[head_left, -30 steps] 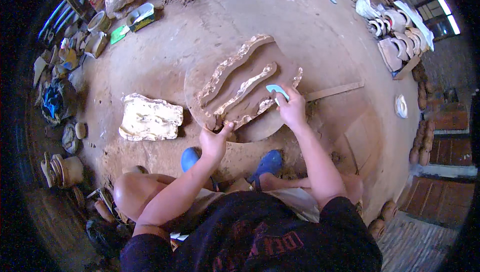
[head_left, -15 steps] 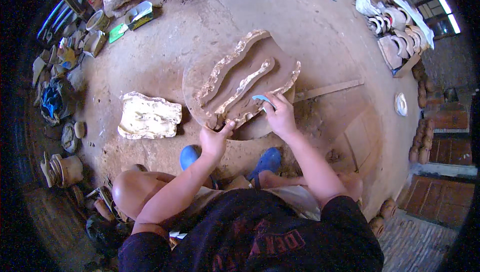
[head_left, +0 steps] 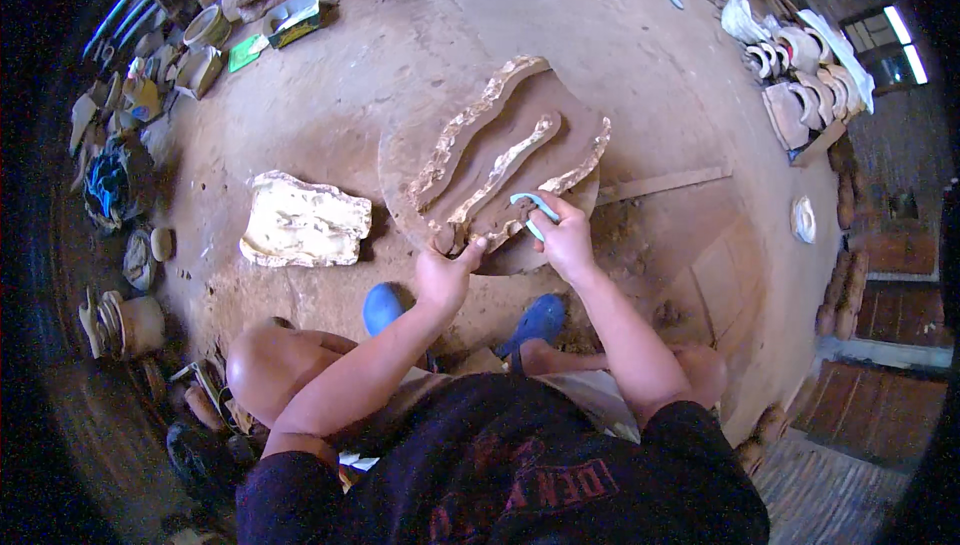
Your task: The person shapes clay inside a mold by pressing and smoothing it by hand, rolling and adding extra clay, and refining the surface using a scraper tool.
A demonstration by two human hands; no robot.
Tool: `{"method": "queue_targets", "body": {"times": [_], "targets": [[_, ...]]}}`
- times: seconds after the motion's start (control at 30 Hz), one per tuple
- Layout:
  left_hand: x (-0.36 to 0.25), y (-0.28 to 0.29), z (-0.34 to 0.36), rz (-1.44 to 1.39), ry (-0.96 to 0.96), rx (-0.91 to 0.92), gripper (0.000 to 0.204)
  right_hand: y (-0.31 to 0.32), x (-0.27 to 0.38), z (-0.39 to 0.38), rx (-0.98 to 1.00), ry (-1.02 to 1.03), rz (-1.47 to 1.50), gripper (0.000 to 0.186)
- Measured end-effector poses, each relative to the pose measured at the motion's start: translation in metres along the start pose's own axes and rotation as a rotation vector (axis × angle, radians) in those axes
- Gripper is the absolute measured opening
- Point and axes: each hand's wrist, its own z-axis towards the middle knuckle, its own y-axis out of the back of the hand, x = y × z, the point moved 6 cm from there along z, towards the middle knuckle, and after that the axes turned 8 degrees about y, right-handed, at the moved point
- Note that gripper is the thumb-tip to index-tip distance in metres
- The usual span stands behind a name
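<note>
A pale plaster mould (head_left: 505, 163) with rough broken-looking rims and two long brown hollows lies tilted on a round board (head_left: 397, 150) in front of me. My left hand (head_left: 444, 275) grips the mould's near left corner, thumb apart along the rim; a brown lump, seemingly clay, shows by its fingers. In my right hand (head_left: 566, 239) is a light blue, curved scraper (head_left: 530, 199), held over the mould's near right rim. Crumbly brown clay (head_left: 525, 207) gathers at the scraper's inner side. My right fingertips are partly hidden.
A second white plaster mould piece (head_left: 308, 222) lies on the floor to the left. A flat wooden strip (head_left: 665, 183) extends right of the board. My blue clogs (head_left: 540, 320) stand close by. Tubs and stones (head_left: 207, 27) line the far left; curved moulds (head_left: 815, 90) stack far right.
My right hand has drawn the scraper slightly toward me and turned it, and brown clay now shows against it. My left hand keeps its place on the corner. The whole view has shifted slightly.
</note>
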Motion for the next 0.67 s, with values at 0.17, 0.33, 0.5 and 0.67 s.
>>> {"method": "queue_targets", "body": {"times": [0.17,0.33,0.5,0.67], "targets": [[-0.003,0.002,-0.007,-0.219,0.079,-0.039,0.036,-0.019,0.005,-0.007,0.094,0.082,-0.139,0.035],[0.000,0.004,-0.004,-0.117,-0.028,-0.037,0.041,-0.032,0.010,-0.011,0.176,0.201,-0.349,0.033],[0.005,-0.006,-0.025,-0.208,0.076,0.052,0.047,-0.058,0.057,-0.049,0.269,0.463,-0.587,0.033],[0.000,-0.003,-0.036,-0.196,0.201,0.179,0.033,-0.051,0.066,-0.078,0.199,0.392,-0.434,0.030]]}}
